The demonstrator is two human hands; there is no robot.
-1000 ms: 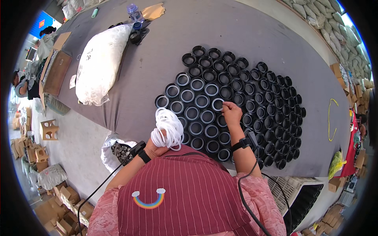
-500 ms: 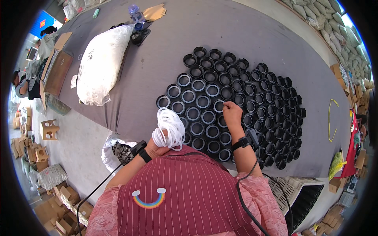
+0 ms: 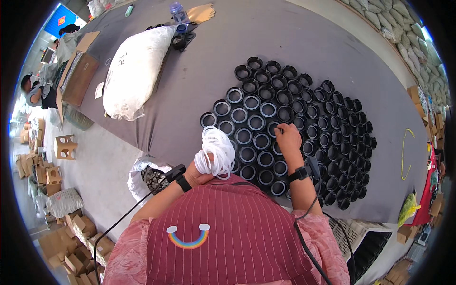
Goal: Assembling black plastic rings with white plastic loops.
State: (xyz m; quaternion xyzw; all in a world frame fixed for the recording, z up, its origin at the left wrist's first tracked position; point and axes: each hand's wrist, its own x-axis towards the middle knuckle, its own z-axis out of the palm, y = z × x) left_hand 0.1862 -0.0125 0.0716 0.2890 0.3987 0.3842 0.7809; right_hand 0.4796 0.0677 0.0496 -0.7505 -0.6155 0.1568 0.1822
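A thick loose bundle of thin white rings (image 3: 216,151) hangs from my closed left hand (image 3: 195,175), just in front of my apron. Black round collars (image 3: 284,90) stand close together in rows across the table. Those on the left side of the group have a pale ring (image 3: 245,102) seated at the top; those farther back and right look plain black. My right hand (image 3: 289,141) has its fingertips pinched together at the right edge of one pale-lined collar (image 3: 268,129). Whatever lies between those fingertips is too small to make out.
A grey cloth covers the table (image 3: 209,71). At its left lies a full white plastic bag (image 3: 135,71), with a blue-tinted bottle (image 3: 178,13) behind it. An open sack (image 3: 154,178) stands by my left forearm. A crate (image 3: 354,232) sits below the table edge at right.
The whole scene has shifted slightly right in the view. My right hand stays at the same collar, its fingers drawn a little closer in. The left hand still grips the white rings, now lifted slightly.
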